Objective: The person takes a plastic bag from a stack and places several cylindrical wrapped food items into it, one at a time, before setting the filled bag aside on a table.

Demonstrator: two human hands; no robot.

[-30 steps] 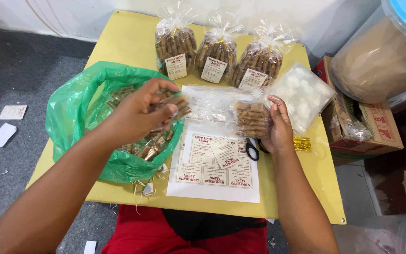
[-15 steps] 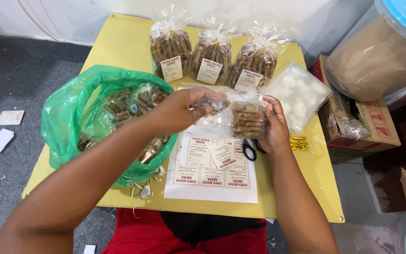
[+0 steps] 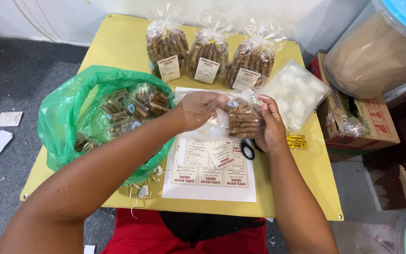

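My left hand (image 3: 198,109) and my right hand (image 3: 269,123) meet over the middle of the yellow table (image 3: 118,42). Between them is a clear plastic bag (image 3: 243,120) partly filled with small wrapped brown snack packets. My right hand grips the bag's right side. My left hand holds its open top edge, with a small packet at the fingertips. A green plastic bag (image 3: 62,117) full of the same small packets lies open at the left.
Three tied, labelled bags of snacks (image 3: 207,54) stand at the table's back. A clear pack of white pieces (image 3: 297,96) lies at the right, gold twist ties (image 3: 297,141) beside it. A label sheet (image 3: 212,181) and scissors (image 3: 248,150) lie under my hands. Cardboard boxes (image 3: 358,120) stand right.
My left hand has moved right from the green bag to the clear bag, carrying small packets to its opening. My right hand kept hold of the clear bag.
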